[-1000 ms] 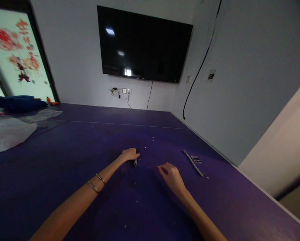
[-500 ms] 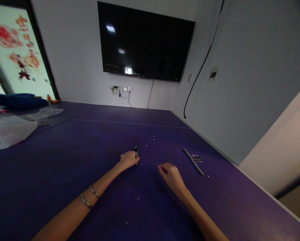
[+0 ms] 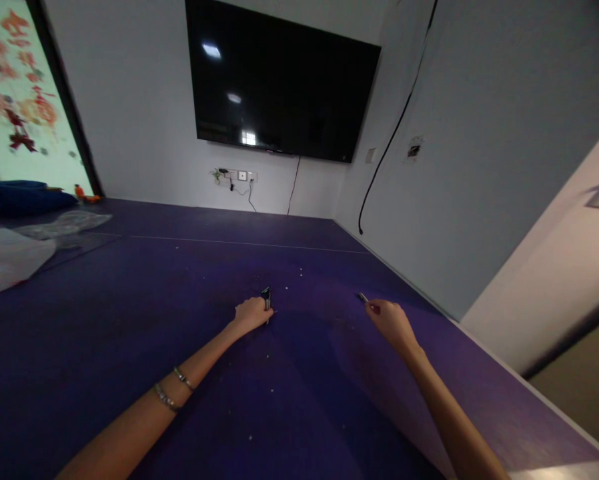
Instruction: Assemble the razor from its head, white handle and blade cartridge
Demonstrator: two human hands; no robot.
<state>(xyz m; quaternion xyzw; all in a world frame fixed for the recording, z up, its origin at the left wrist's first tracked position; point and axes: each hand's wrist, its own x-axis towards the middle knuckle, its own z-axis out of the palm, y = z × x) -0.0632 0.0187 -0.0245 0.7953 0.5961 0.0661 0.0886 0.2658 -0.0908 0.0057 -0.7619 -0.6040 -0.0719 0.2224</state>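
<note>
My left hand (image 3: 251, 315) rests low over the purple surface, fingers closed around a thin tool with a dark head (image 3: 266, 293) and a pale handle; its exact kind is unclear. To the right, my right hand (image 3: 392, 323) is closed on a slim grey cable-like stick (image 3: 362, 297). Only the far end of that stick shows past the fingers; my hand covers the rest. The small patterned wrapper beside it is hidden too. Small white bits (image 3: 301, 272) lie scattered between and in front of my hands.
A purple tabletop (image 3: 204, 373) spreads up to the walls. Clear plastic (image 3: 69, 223), a white bag (image 3: 9, 260) and dark blue cloth (image 3: 24, 197) lie at the far left. A black cable (image 3: 387, 157) hangs on the right wall; a television (image 3: 284, 80) hangs ahead.
My right hand has moved right and slightly forward, onto the grey stick that lay uncovered before. My left hand keeps its hold on the tool. The view has shifted slightly right.
</note>
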